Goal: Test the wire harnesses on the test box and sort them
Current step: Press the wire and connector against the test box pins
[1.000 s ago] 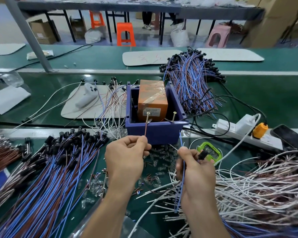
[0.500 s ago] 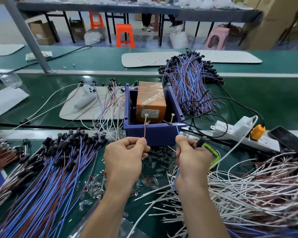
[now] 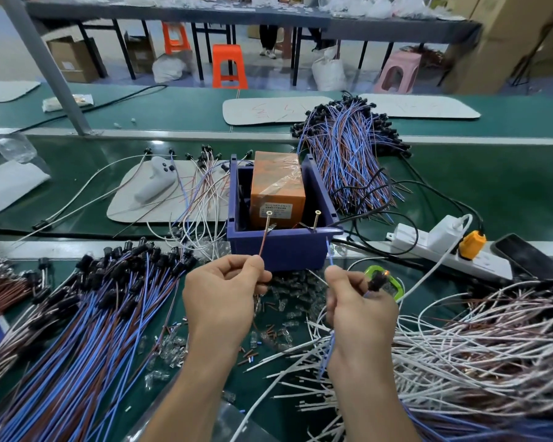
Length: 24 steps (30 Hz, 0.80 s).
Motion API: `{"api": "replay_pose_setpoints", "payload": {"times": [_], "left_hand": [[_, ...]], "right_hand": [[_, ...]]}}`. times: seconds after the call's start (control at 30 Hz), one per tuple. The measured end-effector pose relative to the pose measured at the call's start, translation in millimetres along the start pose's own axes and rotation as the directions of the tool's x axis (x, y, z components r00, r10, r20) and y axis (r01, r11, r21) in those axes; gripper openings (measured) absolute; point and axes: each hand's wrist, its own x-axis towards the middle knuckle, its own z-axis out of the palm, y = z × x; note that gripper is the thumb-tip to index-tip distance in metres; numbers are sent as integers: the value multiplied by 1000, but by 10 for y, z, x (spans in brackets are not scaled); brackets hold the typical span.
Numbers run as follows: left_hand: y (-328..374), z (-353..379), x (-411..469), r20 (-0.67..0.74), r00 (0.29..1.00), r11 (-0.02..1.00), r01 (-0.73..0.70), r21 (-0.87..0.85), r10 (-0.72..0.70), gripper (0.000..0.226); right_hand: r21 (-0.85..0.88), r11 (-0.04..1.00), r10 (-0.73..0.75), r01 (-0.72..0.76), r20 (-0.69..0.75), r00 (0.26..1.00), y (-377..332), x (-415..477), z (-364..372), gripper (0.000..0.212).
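The test box (image 3: 281,250) is a dark blue bin holding a taped orange block, with two upright brass screws on its near rim. My left hand (image 3: 224,295) pinches the harness's brown wire (image 3: 262,245), whose tip touches the left screw (image 3: 268,218). My right hand (image 3: 358,311) pinches the blue wire (image 3: 330,256), which rises toward the right screw (image 3: 316,220). The harness's black socket (image 3: 375,282) sticks out of my right fist, and a small orange light glows at its tip.
A pile of blue and brown harnesses (image 3: 77,330) lies at the left, another (image 3: 348,154) behind the box. White-wired harnesses (image 3: 476,346) heap at the right. A white power strip (image 3: 444,247) and a phone (image 3: 524,253) lie right of the box. Small clear bulbs (image 3: 170,342) litter the mat.
My right hand has risen toward the box, bringing the blue wire up to the right screw. An orange glow now shows at the socket. The left hand has held its place.
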Motion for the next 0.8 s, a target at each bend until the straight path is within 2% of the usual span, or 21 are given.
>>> {"api": "replay_pose_setpoints", "payload": {"times": [0.07, 0.17, 0.27, 0.4, 0.47, 0.53, 0.57, 0.67, 0.73, 0.8], "left_hand": [[-6, -12, -63, 84, 996, 999, -1, 45, -2, 19], [19, -13, -180, 258, 965, 996, 18, 82, -39, 6], [57, -7, -289, 402, 915, 999, 40, -9, -33, 11], [88, -6, -382, 478, 878, 993, 85, -76, -39, 17], [95, 4, -428, 562, 826, 986, 128, -103, -48, 12], [99, 33, -502, 638, 768, 979, 161, -127, -44, 18], [97, 58, -538, 642, 765, 976, 175, -128, -53, 23], [69, 156, -591, 548, 834, 985, 143, -94, -68, 21], [29, 216, -612, 471, 881, 998, 55, -1, -48, 16], [-26, 273, -649, 423, 906, 996, -31, 84, -8, 21]], "right_hand": [[-30, 999, 15, -12, 87, 996, -43, -97, -72, 48], [-83, 996, 44, -25, 231, 972, -116, -176, -146, 43], [-111, 994, 55, -19, 325, 944, -182, -226, -209, 35], [-182, 983, 75, -5, 382, 921, -274, -297, -339, 25], [-225, 974, 120, -23, 428, 896, -340, -343, -436, 25], [-253, 965, 177, -64, 454, 873, -406, -400, -549, 29], [-259, 961, 208, -96, 447, 870, -436, -426, -621, 32], [-194, 963, 246, -187, 347, 905, -540, -436, -949, 30], [-127, 974, 212, -188, 217, 953, -625, -388, -1262, 21], [-110, 983, 152, -144, 65, 986, -703, -322, -1622, 26]]}}
